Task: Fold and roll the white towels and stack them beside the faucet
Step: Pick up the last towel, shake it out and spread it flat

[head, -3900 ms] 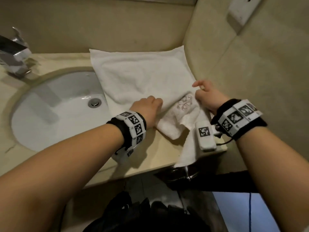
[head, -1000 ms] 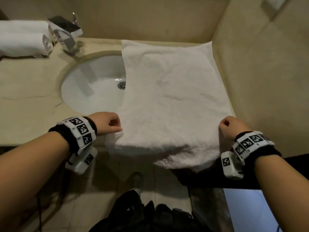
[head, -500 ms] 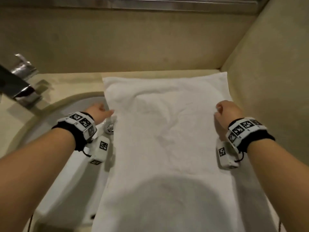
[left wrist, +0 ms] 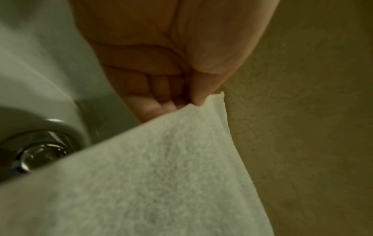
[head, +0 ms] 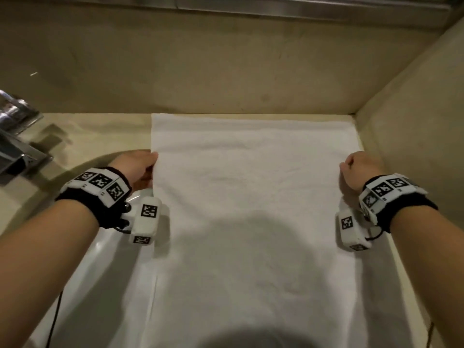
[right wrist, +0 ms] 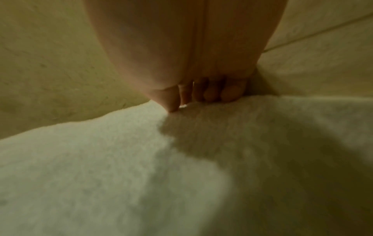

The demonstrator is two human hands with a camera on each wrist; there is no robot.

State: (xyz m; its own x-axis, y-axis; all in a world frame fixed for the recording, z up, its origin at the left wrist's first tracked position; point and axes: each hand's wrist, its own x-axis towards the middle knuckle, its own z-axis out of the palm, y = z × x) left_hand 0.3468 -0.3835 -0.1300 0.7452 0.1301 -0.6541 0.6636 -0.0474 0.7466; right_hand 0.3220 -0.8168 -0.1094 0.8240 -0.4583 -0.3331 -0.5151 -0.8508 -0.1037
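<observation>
A white towel [head: 251, 209] lies spread over the beige counter, its near part folded back over its far part. My left hand [head: 140, 169] pinches the folded layer's left edge; in the left wrist view the thumb and fingers [left wrist: 193, 100] clamp the towel [left wrist: 151, 175] at its corner. At the right edge my right hand [head: 356, 172] grips the same layer. The right wrist view has its thumb and curled fingers [right wrist: 181, 99] closed on the towel [right wrist: 121, 175]. The chrome faucet [head: 15, 139] stands at the far left.
The white sink basin [head: 100, 252] lies under the towel's left side, and its chrome drain [left wrist: 36, 153] appears in the left wrist view. Beige walls close off the back [head: 226, 71] and the right [head: 414, 146]. My shadow falls on the near towel.
Both hands have carried the towel's near edge away from me, from the counter's front toward the back wall, folding it over itself. My head has come closer; the rolled towels at far left have left view.
</observation>
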